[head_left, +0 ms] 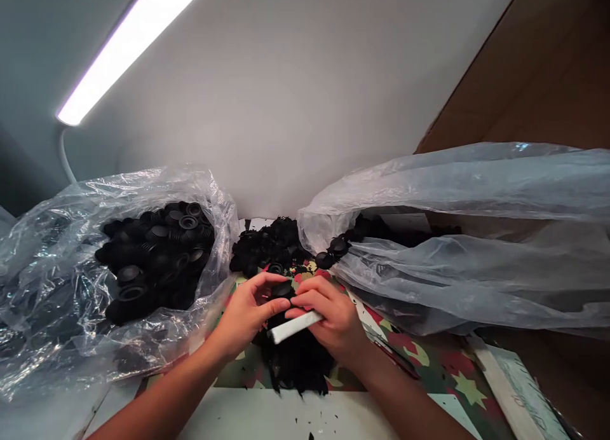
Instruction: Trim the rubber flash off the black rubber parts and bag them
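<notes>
My left hand pinches a small round black rubber part between thumb and fingers, in the middle of the view. Close against it, my right hand is closed around a white bar-shaped handle that points down to the left. The working end of that tool is hidden by the fingers. Right-hand fingertips touch or almost touch the rubber part. Below both hands lies a heap of thin black scraps. Behind them is a pile of similar black parts with ragged edges.
At left, a clear plastic bag holds many round black parts. Another clear bag lies open at right with black pieces at its mouth. A lamp hangs above left; cardboard stands at right.
</notes>
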`<action>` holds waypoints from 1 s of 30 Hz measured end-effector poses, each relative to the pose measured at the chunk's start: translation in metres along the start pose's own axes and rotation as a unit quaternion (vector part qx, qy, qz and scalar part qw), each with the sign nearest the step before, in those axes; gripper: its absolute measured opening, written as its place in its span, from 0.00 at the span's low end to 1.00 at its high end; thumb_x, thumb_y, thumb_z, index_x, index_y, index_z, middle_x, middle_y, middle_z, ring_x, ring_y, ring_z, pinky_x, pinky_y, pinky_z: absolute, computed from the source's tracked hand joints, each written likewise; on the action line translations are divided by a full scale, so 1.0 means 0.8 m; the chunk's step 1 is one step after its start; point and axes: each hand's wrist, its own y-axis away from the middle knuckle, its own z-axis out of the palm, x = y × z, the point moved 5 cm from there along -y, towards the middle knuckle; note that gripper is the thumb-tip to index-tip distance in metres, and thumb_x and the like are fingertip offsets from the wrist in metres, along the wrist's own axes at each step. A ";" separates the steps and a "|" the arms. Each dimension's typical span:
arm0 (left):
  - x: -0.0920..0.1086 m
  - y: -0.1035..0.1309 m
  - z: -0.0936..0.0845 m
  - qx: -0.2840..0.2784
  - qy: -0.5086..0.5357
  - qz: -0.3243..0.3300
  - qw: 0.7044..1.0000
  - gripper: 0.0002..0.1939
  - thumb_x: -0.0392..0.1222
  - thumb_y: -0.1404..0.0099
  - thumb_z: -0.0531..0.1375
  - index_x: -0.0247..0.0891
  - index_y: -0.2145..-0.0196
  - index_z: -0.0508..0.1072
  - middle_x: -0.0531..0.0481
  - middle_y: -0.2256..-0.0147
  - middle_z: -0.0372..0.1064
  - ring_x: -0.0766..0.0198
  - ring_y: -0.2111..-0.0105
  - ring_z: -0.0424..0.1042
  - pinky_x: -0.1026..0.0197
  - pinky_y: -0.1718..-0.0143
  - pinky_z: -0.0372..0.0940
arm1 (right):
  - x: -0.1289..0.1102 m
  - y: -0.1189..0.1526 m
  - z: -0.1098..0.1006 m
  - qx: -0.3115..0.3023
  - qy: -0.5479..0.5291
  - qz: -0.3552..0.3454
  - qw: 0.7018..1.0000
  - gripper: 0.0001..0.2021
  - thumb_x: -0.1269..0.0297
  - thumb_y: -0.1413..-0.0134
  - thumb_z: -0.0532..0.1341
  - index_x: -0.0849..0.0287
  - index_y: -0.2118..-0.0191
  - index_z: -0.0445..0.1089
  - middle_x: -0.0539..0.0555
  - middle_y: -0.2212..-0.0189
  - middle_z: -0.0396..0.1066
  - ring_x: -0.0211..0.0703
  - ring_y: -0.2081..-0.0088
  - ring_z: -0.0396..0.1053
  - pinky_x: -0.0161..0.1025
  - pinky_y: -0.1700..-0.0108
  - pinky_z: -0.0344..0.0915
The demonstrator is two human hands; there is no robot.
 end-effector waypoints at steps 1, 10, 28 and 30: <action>0.002 -0.001 -0.003 0.009 0.005 0.002 1.000 0.17 0.40 0.47 0.72 0.39 0.59 0.79 0.50 0.63 0.77 0.57 0.61 0.73 0.58 0.58 0.66 | 0.003 -0.001 -0.005 0.024 -0.020 0.024 0.999 0.10 0.65 0.34 0.57 0.54 0.66 0.75 0.53 0.67 0.73 0.42 0.66 0.72 0.38 0.64 0.69; -0.007 -0.001 -0.004 0.004 -0.053 -0.011 0.999 0.18 0.37 0.44 0.68 0.41 0.54 0.80 0.46 0.57 0.79 0.50 0.54 0.75 0.52 0.53 0.68 | 0.008 -0.006 -0.014 0.033 -0.047 0.093 0.994 0.14 0.58 0.29 0.53 0.53 0.53 0.76 0.56 0.58 0.70 0.46 0.57 0.72 0.41 0.57 0.72; 0.002 0.004 0.000 0.010 -0.209 0.054 0.976 0.32 0.37 0.46 0.62 0.39 0.43 0.64 0.50 0.61 0.76 0.55 0.59 0.73 0.55 0.55 0.64 | -0.024 0.000 0.004 0.043 0.012 -0.088 0.995 0.05 0.72 0.36 0.59 0.56 0.64 0.68 0.58 0.61 0.79 0.45 0.60 0.78 0.41 0.58 0.74; 0.002 0.005 0.001 0.006 -0.217 0.061 0.974 0.32 0.38 0.45 0.62 0.39 0.42 0.63 0.50 0.60 0.76 0.55 0.58 0.73 0.55 0.55 0.63 | -0.027 -0.002 0.003 0.045 0.031 -0.105 0.993 0.06 0.73 0.36 0.59 0.56 0.65 0.67 0.59 0.61 0.80 0.46 0.58 0.78 0.43 0.56 0.73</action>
